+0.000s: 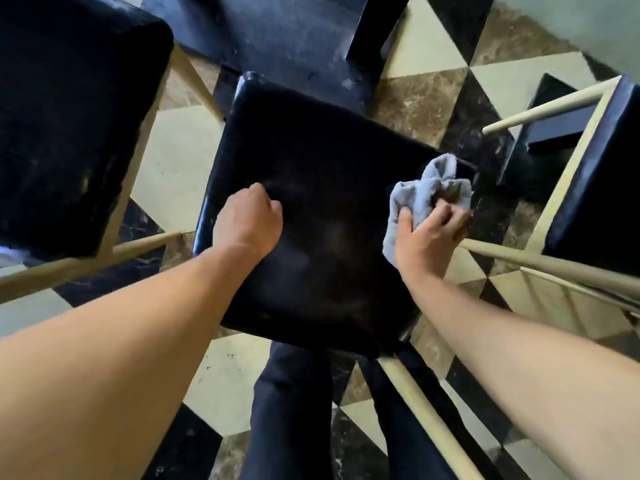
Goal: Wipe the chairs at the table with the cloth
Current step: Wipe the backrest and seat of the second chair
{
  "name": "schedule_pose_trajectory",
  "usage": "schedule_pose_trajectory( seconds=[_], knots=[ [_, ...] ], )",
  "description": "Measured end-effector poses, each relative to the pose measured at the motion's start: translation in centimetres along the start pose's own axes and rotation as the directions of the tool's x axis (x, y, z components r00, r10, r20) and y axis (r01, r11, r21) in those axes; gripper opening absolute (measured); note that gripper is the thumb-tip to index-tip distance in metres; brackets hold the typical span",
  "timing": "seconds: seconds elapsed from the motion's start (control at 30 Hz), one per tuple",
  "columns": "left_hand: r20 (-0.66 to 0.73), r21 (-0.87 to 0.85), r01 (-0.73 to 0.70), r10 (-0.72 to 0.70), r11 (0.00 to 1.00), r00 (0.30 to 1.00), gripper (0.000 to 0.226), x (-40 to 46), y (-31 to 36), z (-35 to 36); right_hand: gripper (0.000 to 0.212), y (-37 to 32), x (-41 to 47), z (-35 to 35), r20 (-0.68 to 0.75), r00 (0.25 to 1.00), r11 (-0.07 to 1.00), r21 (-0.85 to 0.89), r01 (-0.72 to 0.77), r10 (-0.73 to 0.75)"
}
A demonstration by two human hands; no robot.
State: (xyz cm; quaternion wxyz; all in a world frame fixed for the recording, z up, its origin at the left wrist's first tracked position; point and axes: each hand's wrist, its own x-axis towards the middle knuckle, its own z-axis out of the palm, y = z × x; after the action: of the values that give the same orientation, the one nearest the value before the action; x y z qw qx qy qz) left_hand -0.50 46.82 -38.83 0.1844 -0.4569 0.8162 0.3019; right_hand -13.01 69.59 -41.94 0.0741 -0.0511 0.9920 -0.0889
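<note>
Middle chair (311, 216) in front of me, black seat, floor gaps to chairs either side. Left hand (247, 221) curled, holding nothing, knuckles on seat's left side. Right hand (429, 237) grips grey cloth (420, 195) at seat's right edge.

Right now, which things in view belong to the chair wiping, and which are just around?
Part of the job:
grey cloth, gripped by the right hand
middle chair seat, left hand resting on it
left chair
right chair

Just around:
dark table
checkered floor
</note>
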Motion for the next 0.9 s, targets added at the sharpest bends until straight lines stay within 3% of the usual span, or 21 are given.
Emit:
schedule_pose_trajectory(
  seconds=[0.13, 0.23, 0.3, 0.37, 0.43, 0.5, 0.53, 0.6, 0.8, 0.9],
  knots=[
    [0.041, -0.051, 0.048, -0.046, 0.998, 0.998, 0.024, -2.8, 2.5, 1.5, 0.051, 2.1, -6.1, -1.0, 0.284, 0.937, 0.973, -0.044, 0.225, -0.204],
    [0.095, -0.109, 0.11, -0.1, 0.988, 0.99, 0.025, -5.6, 4.4, 1.7, 0.051, 4.1, -8.2, -2.8, 0.452, 0.773, 0.839, -0.09, 0.536, -0.445],
    [0.173, -0.099, 0.135, -0.117, 0.986, 0.978, 0.026, -7.8, 5.2, 2.1, 0.057, 5.0, -8.7, -4.1, 0.653, 0.629, 0.764, -0.118, 0.634, -0.422],
    [0.263, -0.061, 0.134, -0.113, 0.989, 0.958, 0.029, -9.7, 5.6, 2.8, 0.057, 6.3, -8.7, -4.6, 0.836, 0.474, 0.754, -0.116, 0.646, -0.278],
    [0.316, -0.046, 0.141, -0.12, 0.989, 0.941, 0.031, -12.0, 5.7, 3.4, 0.045, 7.4, -8.5, -5.7, 0.933, 0.282, 0.742, -0.025, 0.67, -0.224],
    [0.329, -0.054, 0.17, -0.143, 0.984, 0.934, 0.03, -13.9, 5.5, 3.6, 0.025, 7.7, -8.7, -7.2, 0.986, 0.039, 0.758, 0.099, 0.645, -0.161],
    [0.308, -0.065, 0.189, -0.161, 0.98, 0.938, 0.029, -15.2, 5.5, 3.5, 0.019, 7.8, -8.8, -8.2, 0.99, -0.039, 0.778, 0.131, 0.614, -0.136],
    [0.256, -0.087, 0.207, -0.179, 0.974, 0.95, 0.027, -16.6, 5.3, 3.3, 0.017, 7.4, -8.5, -10.2, 0.989, -0.069, 0.845, 0.145, 0.515, -0.127],
    [0.127, -0.126, 0.208, -0.192, 0.97, 0.973, 0.029, -22.3, 5.4, -0.5, 0.004, 5.4, -7.7, -18.0, 0.971, -0.226, 0.865, 0.177, 0.47, -0.075],
    [-0.031, -0.213, 0.125, -0.135, 0.969, 0.99, 0.03, -25.9, 5.6, -3.2, 0.002, 5.5, -7.8, -21.5, 0.964, -0.214, 0.86, 0.239, 0.452, -0.155]
  ],
)
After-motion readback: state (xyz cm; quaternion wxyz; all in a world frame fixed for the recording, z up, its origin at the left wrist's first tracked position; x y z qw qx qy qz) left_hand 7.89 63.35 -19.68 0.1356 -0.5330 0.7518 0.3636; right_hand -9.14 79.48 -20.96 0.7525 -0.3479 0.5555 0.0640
